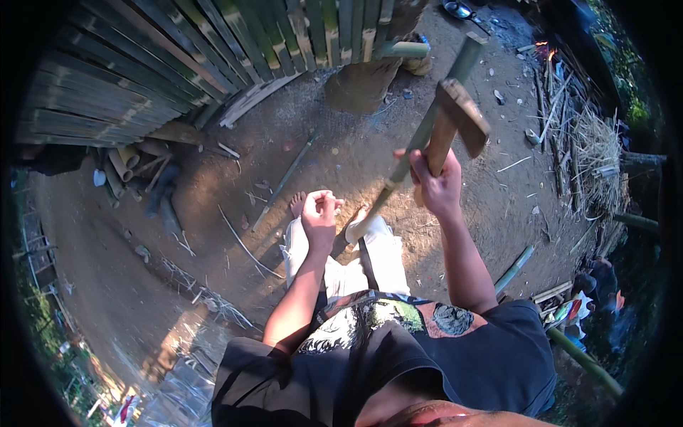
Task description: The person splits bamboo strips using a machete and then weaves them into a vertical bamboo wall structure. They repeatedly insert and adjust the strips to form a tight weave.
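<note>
My right hand [440,183] is closed around the wooden handle of a hatchet [461,121], whose broad, brownish head points up and to the right. Against the same hand runs a long green bamboo pole [421,134], slanting from the upper right down to my legs. A fingertip shows on the pole's far side, so the hand seems to grip both. My left hand [320,213] is raised over my lap, its fingers curled together; whatever may be inside them is hidden. My light trousers [380,256] and bare feet show below the hands.
A bamboo-slat structure [235,43] fills the upper left. Cut bamboo pieces [124,167] lie under it, and a thin bamboo stick [288,178] rests on the dirt. On the right are a small fire [546,53], firewood and a straw heap [596,153].
</note>
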`<action>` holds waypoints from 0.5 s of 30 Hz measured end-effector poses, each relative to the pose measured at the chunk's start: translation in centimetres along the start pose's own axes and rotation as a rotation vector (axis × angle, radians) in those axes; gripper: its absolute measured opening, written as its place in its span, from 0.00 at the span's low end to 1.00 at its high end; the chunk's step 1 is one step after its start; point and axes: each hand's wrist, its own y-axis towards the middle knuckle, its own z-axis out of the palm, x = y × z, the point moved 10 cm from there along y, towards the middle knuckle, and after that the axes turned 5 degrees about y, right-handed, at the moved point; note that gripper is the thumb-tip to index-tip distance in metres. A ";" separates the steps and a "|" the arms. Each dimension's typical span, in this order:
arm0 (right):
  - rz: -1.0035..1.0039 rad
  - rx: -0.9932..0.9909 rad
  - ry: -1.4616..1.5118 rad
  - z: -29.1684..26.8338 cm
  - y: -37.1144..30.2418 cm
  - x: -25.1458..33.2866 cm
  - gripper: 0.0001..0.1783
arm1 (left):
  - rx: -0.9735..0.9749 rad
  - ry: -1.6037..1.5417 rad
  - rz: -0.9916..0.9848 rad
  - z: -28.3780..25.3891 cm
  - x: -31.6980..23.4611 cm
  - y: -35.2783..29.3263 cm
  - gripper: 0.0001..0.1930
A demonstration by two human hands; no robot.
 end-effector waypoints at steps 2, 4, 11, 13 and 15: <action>-0.082 -0.061 0.186 0.5 1.2 5.8 0.06 | -0.012 0.154 0.175 1.0 -5.7 -2.2 0.08; -0.140 -0.114 0.344 -0.2 2.1 9.7 0.07 | -0.086 0.036 0.156 0.2 -9.5 -3.8 0.07; -0.105 -0.172 0.765 0.4 3.2 14.1 0.10 | -0.442 -0.032 0.425 -8.3 -22.0 -6.5 0.10; -0.050 -0.200 0.855 0.6 3.7 13.3 0.11 | -0.409 -0.315 0.363 -10.4 -22.5 -5.7 0.09; 0.009 -0.202 0.937 1.4 4.0 12.3 0.13 | -0.400 -0.553 0.372 -11.3 -25.1 -6.3 0.08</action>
